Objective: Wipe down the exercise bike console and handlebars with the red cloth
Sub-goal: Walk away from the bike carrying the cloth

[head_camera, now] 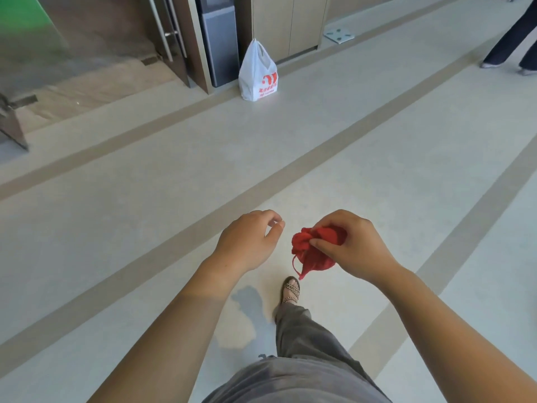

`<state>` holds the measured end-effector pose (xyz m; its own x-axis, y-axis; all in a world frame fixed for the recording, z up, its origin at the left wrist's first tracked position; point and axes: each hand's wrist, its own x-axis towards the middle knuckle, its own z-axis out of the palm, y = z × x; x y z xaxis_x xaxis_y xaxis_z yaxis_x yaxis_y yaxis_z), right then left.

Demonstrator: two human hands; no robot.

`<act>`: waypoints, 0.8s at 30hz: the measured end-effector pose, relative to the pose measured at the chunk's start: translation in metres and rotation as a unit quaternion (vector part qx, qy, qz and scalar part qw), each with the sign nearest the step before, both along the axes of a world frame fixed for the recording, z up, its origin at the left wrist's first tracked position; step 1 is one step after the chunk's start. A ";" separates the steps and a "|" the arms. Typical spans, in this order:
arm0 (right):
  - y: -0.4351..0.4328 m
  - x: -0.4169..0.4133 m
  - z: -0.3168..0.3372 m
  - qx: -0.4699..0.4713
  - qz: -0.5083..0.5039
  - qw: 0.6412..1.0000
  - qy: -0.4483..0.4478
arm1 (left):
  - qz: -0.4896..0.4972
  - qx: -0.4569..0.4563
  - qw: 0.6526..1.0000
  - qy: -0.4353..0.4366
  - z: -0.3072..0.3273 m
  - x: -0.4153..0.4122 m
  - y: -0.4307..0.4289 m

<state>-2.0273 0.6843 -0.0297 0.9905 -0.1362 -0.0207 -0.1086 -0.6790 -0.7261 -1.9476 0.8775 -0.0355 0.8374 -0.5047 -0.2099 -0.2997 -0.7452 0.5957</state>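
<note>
A white plastic bag (257,74) stands on the pale floor (377,141), before a wooden cabinet (284,21), well ahead of the crumpled red cloth (315,257).

white plastic bag (257,71) by the wall, red logo, red printed characters too blurred to read

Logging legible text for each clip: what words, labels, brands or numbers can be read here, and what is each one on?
On the white plastic bag: a red logo with two lines of red characters under it, too blurred to read.
On the red cloth held in the right hand: no print shows.
Elsewhere in the view: no readable text, number or sign.
</note>
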 end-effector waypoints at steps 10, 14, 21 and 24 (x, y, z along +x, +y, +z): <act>-0.101 0.220 0.012 0.021 0.007 0.999 -0.037 | 0.007 -0.001 1.000 -0.016 0.015 0.208 -0.106; -0.132 0.282 0.011 0.043 0.004 0.999 -0.020 | 0.009 -0.004 1.000 0.001 0.011 0.268 -0.136; -0.170 0.424 0.003 0.010 0.025 0.999 -0.025 | 0.025 -0.025 0.999 -0.004 0.005 0.402 -0.172; -0.181 0.500 0.000 0.008 0.037 0.999 -0.036 | 0.039 -0.025 0.999 -0.014 0.005 0.478 -0.180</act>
